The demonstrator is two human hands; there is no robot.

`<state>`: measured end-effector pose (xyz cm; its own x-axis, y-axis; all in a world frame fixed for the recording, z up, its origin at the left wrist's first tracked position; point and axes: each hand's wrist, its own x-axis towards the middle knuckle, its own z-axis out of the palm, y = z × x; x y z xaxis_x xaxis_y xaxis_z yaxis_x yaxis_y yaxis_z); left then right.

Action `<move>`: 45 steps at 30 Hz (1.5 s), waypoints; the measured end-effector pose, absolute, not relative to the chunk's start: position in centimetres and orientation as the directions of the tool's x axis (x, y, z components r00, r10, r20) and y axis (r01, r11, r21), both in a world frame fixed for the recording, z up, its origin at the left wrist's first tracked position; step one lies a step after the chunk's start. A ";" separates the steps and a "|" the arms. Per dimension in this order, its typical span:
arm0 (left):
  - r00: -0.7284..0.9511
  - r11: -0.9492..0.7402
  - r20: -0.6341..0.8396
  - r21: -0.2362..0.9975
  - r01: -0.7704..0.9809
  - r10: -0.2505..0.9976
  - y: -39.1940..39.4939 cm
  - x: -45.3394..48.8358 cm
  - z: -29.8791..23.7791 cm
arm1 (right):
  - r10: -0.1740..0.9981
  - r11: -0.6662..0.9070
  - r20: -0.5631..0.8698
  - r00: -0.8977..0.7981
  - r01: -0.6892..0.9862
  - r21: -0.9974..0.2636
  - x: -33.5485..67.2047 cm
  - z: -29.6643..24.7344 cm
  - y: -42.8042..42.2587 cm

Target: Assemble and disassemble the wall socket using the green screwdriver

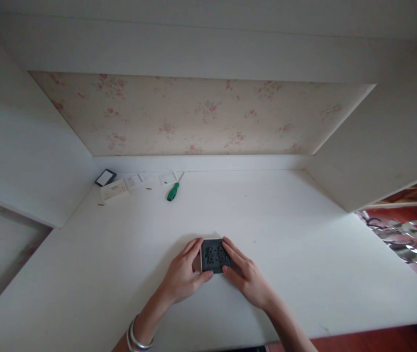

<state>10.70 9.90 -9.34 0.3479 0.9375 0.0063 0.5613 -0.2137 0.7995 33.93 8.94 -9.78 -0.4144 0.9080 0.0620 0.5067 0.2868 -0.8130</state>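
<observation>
A dark grey wall socket plate (213,255) with a pale rim lies flat on the white desk (303,254), near its front middle. My left hand (182,274) grips its left side, fingers curled over the top edge and thumb under the near edge. My right hand (245,274) holds the right side the same way. Both hands rest on the desk top. Silver bangles (137,337) circle my left wrist.
At the back left of the desk lie a green-handled screwdriver (173,190), a white socket plate (113,189), a black-framed plate (105,177), clear frame parts (135,180) and a few small screws. White side panels close the desk left and right; flowered wallpaper behind.
</observation>
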 end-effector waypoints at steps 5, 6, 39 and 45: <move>0.342 -0.227 0.023 0.789 0.570 0.939 9.5 10.7 -9.6 | 0.906 0.278 0.046 -0.421 0.508 -0.815 33.7 -9.9 8.7; 0.338 -0.227 0.028 0.791 0.568 0.941 9.4 10.7 -9.7 | 0.907 0.276 0.046 -0.418 0.510 -0.815 33.7 -9.9 8.7; 0.310 -0.179 0.000 0.816 0.549 0.951 9.8 10.6 -10.6 | 0.915 0.259 0.045 -0.402 0.497 -0.829 34.1 -10.1 8.4; 0.313 -0.196 0.008 0.794 0.575 0.950 9.6 10.6 -10.2 | 0.917 0.257 0.042 -0.397 0.508 -0.822 34.0 -10.9 8.4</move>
